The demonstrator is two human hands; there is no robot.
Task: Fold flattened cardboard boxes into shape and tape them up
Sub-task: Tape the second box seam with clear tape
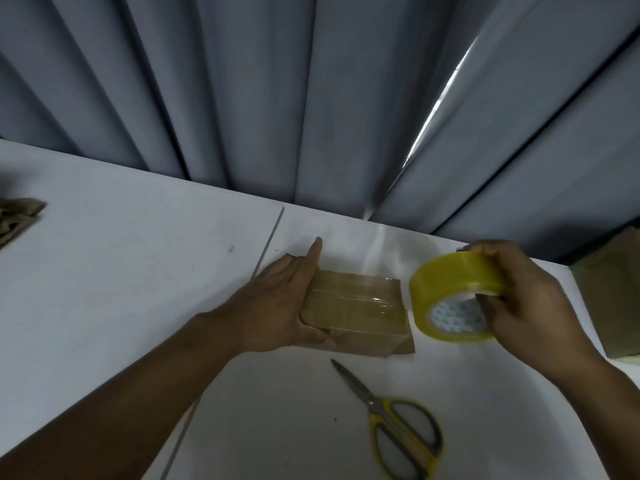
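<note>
A small brown cardboard box (356, 310) stands on the white table (121, 271), with shiny clear tape across its top. My left hand (280, 306) grips the box's left end, thumb on the near side and index finger pointing away. My right hand (526, 299) holds a yellow roll of tape (453, 289) just right of the box, tilted so its white core shows. A clear strip of tape stretches from the roll towards the box.
Yellow-handled scissors (394, 417) lie shut on the table in front of the box. More brown cardboard (609, 296) sits at the right edge, and a crumpled piece (17, 216) at the far left. Grey curtains (311, 98) hang behind the table.
</note>
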